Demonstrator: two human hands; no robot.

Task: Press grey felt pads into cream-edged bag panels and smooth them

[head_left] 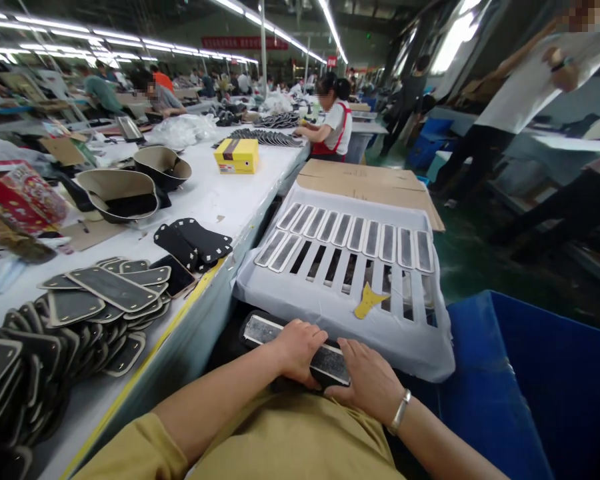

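Close to my body is a long black piece with rounded ends (330, 362); a grey speckled strip with a white border lies along its top. My left hand (300, 348) is closed around its middle, thumb on the near edge and fingers over the top. My right hand (373, 380) grips it near its right end, fingers and thumb on opposite edges. Just beyond my hands stands a slotted rack wrapped in pale cloth (285, 293). Several white-edged grey strips (356, 233) lie across it in two rows. A yellow cut-out piece (369, 301) rests on its front part.
On the white table (200, 193) at left are piled black pads with pale edges (115, 288), black pieces (193, 241) and a yellow box (236, 156). A blue bin (500, 373) stands at right. Cardboard (360, 179) lies behind the rack. A seated person (333, 127) works farther along.
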